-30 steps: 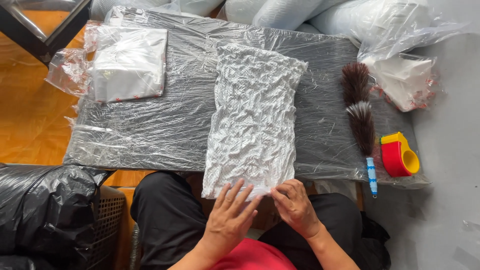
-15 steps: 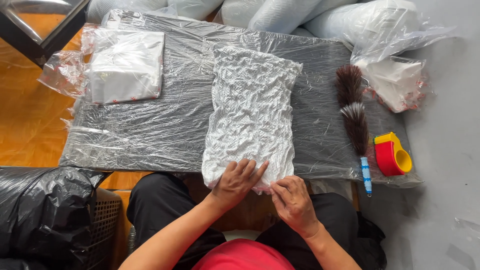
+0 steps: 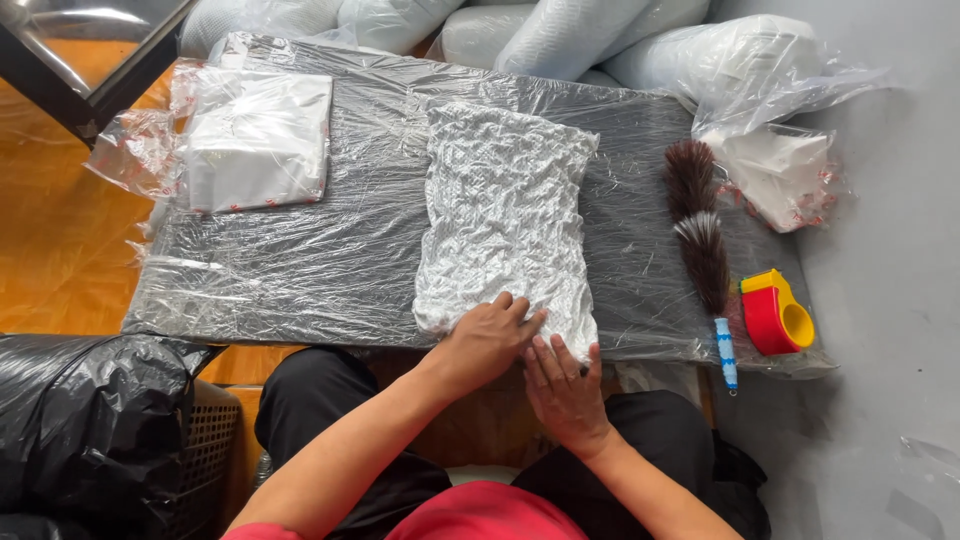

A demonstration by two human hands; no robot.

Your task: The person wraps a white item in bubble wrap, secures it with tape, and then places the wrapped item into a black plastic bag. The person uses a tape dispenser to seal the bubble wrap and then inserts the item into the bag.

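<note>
A: Where the near edge of the wrapped board runs, what do the person's hands meet?

B: The left hand lies flat, fingers spread, on the near end of the crinkled white packet. The right hand sits just beside it, palm down, fingers at the packet's near right corner. The two hands touch; neither is closed around anything.

A: Is there open room?

B: Left of the hands, a wide bare stretch of dark board under glossy, wrinkled film. Right of them, only a narrow strip before the feather duster.

A: And the textures?

B: The packet is long, puckered and tightly shrunk, reaching away from the hands. The duster is brown and bristly, with a blue-white handle. Past it stands a red and yellow tape dispenser.

A: Any containers?

B: Far left, a clear bag holds a folded white pad. Far right, another clear bag holds something white. Near the left elbow, a black bin bag sits against a mesh basket.
</note>
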